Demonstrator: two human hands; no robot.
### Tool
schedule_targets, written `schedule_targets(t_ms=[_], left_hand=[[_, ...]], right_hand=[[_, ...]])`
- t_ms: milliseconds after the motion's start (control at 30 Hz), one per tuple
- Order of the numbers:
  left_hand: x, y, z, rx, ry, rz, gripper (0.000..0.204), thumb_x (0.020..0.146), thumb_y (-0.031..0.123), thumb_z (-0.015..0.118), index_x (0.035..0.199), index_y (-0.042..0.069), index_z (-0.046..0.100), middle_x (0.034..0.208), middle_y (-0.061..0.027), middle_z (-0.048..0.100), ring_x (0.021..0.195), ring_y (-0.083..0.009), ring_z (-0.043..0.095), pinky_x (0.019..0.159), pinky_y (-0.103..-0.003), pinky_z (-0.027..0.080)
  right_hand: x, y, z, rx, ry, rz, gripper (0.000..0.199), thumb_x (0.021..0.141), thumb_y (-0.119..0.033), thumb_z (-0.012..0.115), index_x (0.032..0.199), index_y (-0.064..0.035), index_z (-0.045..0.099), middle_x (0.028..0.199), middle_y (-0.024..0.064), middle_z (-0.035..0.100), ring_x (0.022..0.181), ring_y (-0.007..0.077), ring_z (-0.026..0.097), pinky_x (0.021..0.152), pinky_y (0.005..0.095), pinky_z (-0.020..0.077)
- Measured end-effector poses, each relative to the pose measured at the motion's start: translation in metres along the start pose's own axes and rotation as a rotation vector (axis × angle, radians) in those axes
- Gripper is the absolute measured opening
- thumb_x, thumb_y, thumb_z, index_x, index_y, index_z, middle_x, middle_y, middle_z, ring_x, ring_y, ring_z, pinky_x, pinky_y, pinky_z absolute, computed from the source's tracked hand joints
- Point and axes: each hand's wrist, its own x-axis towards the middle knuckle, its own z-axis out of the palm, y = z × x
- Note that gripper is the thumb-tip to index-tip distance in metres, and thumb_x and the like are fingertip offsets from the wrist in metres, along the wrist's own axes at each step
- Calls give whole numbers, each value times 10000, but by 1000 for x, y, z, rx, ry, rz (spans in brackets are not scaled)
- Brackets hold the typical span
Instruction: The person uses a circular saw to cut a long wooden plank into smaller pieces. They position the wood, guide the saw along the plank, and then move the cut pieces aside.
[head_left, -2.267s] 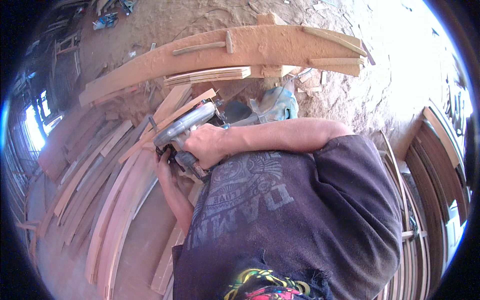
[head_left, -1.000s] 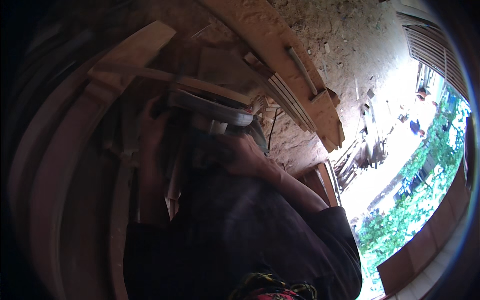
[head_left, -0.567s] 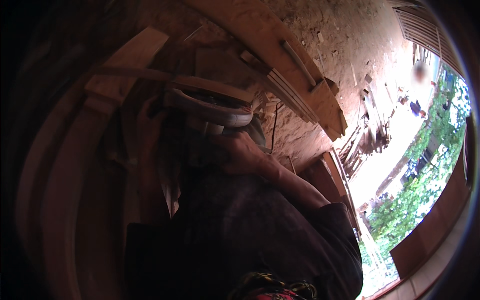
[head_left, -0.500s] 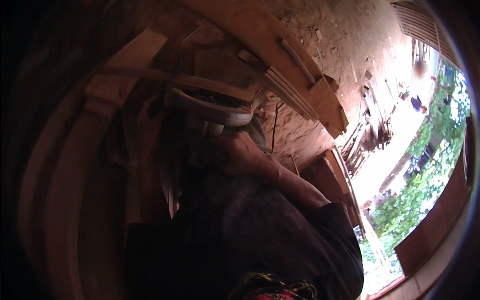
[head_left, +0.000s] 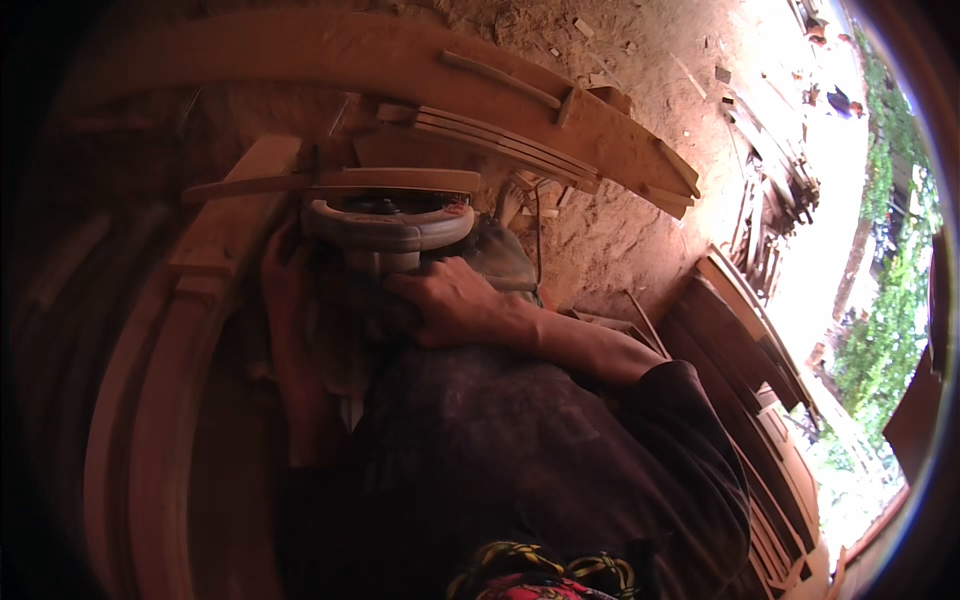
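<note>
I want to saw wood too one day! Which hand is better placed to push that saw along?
Probably the right hand: it grips the back of the circular saw. The left hand sits in shadow beside it, near the curved plank.

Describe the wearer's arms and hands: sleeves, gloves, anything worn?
Both hands bare, no gloves: right hand, left hand in deep shadow. Right forearm bare; a dark, dusty short sleeve ends near the elbow. No watch or rings visible. Left arm too dark to tell a sleeve.
</note>
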Motion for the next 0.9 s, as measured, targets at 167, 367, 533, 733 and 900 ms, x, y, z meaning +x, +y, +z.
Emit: schedule_targets(t_ms=[167,367,533,733,900], left_hand=[[-14,14,39,11,39,20,516,967,43,697,1473,-16,616,1421,-161,681,1300,-251,652,1111,-370,509],[-44,40,101,-239,117,-66,530,959,-27,672,1483,-18,592,1378,-153,705,1218,-237,692,1027,-362,559],[-65,69,152,-301,25,27,522,969,-41,657,1484,-36,576,1360,-150,711,1183,-222,702,996,-354,570],[-88,87,186,-147,59,30,510,971,-62,634,1476,-58,564,1309,-160,722,1138,-234,716,976,-354,578],[-109,109,217,-112,137,10,514,977,-67,622,1485,-64,544,1279,-174,724,1138,-251,715,970,-366,588]], right_hand=[[-45,18,-27,-54,8,-51,428,764,-227,801,1161,-80,742,779,213,734,721,446,723,661,549,583],[-112,38,-63,-7,38,-83,457,753,-237,789,1180,-86,725,809,213,743,760,448,731,687,559,585],[-164,60,-85,26,96,-90,434,749,-225,784,1151,-75,720,833,229,739,808,459,737,730,568,593],[-199,82,-95,72,64,-75,391,754,-186,765,1114,-42,709,903,253,743,859,467,739,758,565,598],[-212,98,-97,114,80,-92,380,757,-170,758,1107,-32,706,930,259,744,887,468,740,777,563,600]])
